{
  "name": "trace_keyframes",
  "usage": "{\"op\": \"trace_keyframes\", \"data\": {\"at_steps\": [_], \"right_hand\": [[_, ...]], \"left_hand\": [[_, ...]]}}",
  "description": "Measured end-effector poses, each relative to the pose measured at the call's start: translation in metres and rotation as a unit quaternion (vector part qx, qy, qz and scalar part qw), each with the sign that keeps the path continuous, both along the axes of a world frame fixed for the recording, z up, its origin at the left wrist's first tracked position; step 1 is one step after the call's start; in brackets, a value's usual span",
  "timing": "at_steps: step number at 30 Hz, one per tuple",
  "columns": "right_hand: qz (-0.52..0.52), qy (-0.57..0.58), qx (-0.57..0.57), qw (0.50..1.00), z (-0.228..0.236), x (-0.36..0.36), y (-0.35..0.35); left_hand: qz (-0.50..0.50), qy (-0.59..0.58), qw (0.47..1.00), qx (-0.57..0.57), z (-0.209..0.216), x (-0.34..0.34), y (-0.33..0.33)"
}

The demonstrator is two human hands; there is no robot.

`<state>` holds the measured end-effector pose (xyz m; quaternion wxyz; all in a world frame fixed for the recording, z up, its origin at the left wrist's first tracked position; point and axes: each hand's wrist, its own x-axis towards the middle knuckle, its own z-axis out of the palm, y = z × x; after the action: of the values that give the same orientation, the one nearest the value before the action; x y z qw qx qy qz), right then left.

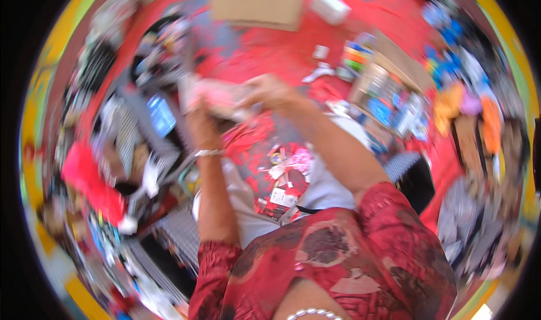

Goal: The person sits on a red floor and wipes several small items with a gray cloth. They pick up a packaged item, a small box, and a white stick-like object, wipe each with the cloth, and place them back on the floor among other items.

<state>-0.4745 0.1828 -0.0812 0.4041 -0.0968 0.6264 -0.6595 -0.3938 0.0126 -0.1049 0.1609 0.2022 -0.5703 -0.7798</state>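
Both of my hands are raised in front of me, smeared by motion, on either side of a pale pink and white packet (221, 96). My left hand (200, 116) is closed on its left end. At the packet's right end my right hand (268, 92) is closed, fingers bent onto the edge. Blur hides what the packet is exactly. Below it, between my knees, small items lie on the red floor covering (239, 142), among them a pink patterned piece (301, 161) and a white card (282, 197).
An open cardboard box (256, 12) stands ahead, with a white box (330, 7) beside it. To the right, another carton (403, 72) holds several packages. Dark bins (169, 148) with mixed goods are at the left, near a bright red item (93, 179). Heaped goods ring the area.
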Motion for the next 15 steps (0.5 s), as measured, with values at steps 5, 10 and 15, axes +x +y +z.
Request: {"op": "trace_keyframes", "data": {"at_steps": [5,10,15], "right_hand": [[-0.02,-0.004,-0.072,0.997,0.009,0.002,0.006],[-0.119,0.033,-0.113,0.986,0.031,-0.013,0.05],[-0.319,-0.084,-0.313,0.891,0.017,-0.037,0.159]], "left_hand": [[-0.024,-0.022,0.989,0.145,0.001,0.0,-0.003],[-0.01,-0.006,0.979,0.204,-0.015,0.002,-0.021],[-0.182,0.002,0.941,0.285,-0.036,0.005,-0.022]]}}
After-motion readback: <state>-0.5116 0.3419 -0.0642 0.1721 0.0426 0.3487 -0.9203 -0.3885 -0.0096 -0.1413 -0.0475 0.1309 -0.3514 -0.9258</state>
